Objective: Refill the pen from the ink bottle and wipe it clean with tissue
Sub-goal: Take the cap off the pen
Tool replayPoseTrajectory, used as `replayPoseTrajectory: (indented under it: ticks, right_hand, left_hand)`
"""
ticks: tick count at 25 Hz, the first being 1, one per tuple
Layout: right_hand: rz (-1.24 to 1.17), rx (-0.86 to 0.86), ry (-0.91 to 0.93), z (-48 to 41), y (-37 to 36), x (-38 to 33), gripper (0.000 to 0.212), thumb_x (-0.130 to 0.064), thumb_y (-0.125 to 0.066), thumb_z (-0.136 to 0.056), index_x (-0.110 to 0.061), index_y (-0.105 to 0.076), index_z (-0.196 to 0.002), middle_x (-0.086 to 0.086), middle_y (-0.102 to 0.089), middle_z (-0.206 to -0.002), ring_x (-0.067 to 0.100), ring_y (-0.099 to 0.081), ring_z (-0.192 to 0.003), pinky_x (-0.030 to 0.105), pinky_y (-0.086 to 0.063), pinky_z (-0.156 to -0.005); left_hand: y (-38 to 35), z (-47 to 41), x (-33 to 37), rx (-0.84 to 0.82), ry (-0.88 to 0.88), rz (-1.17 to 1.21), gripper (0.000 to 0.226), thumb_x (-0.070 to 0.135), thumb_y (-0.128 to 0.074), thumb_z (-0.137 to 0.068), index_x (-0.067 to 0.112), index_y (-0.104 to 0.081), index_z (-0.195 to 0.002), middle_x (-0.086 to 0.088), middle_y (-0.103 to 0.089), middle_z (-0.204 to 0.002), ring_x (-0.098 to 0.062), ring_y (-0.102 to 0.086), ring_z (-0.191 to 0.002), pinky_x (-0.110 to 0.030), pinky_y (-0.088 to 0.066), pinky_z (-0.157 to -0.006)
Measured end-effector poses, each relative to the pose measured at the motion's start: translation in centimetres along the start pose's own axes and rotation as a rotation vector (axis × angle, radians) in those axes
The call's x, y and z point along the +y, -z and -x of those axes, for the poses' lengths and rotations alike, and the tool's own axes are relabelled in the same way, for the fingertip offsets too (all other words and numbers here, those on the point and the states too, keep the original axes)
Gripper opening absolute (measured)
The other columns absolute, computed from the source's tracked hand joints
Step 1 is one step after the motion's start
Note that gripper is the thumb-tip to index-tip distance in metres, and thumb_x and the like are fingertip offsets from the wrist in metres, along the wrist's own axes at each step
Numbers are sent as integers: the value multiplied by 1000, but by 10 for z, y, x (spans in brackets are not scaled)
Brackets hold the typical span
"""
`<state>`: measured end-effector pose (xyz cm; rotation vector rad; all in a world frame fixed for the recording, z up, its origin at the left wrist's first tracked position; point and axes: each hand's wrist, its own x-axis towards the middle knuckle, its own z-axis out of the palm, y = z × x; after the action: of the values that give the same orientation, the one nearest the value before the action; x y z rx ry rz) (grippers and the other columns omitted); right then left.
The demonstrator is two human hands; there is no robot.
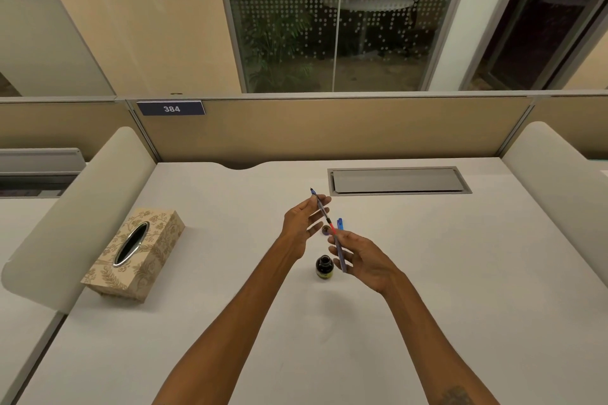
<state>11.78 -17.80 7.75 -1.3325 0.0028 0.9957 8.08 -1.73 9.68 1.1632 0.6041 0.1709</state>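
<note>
Head view: both hands are raised above the middle of the table, the left hand pinching the front section of the pen near its tip, the right hand closed on the pen barrel. The open ink bottle stands on the table just below the hands, its cap and the blue pen cap lying just beyond them. The tissue box sits towards the left edge.

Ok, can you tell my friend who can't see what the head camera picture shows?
Two bare hands hold a pen above a white desk, left hand near the tip, right hand at the back. An open ink bottle stands below; a patterned tissue box sits left.
</note>
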Motion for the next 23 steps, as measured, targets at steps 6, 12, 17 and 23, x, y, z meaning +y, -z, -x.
replayPoseTrajectory:
  ticks: [6,12,17,23]
  right_hand:
    - [-190,75,-1,5,13,8,36,-30,-43,-105,-6,-64,-120,2,-50,-75,9,-45,-60,24,-44,-59]
    - [-47,183,135,3,5,6,34,-37,-65,-92,-10,-70,-113,3,-65,-88,9,-45,-59,21,-30,-45]
    - [-25,354,193,3,7,14,20,-29,-63,-95,-15,-71,-106,2,-78,-98,11,-64,-74,21,-29,-43]
    - [252,476,291,6,33,15,13,-20,-61,-94,-13,-71,-99,2,-79,-91,17,-76,-79,21,-37,-47]
  left_hand:
    - [-2,-1,-4,10,23,156,27,31,-45,-103,20,-70,-109,-1,-71,-119,-22,-63,-114,-35,-54,-83]
    - [-8,-1,-25,15,62,172,25,30,-49,-102,24,-72,-110,-11,-64,-125,-27,-59,-118,-40,-54,-94]
    - [-4,3,-47,-3,67,118,30,30,-51,-101,22,-68,-125,-6,-67,-126,-24,-61,-119,-30,-55,-85]
    - [25,-2,-74,135,22,-134,35,13,-59,-98,15,-60,-133,-5,-66,-128,-18,-61,-114,-33,-53,-92]
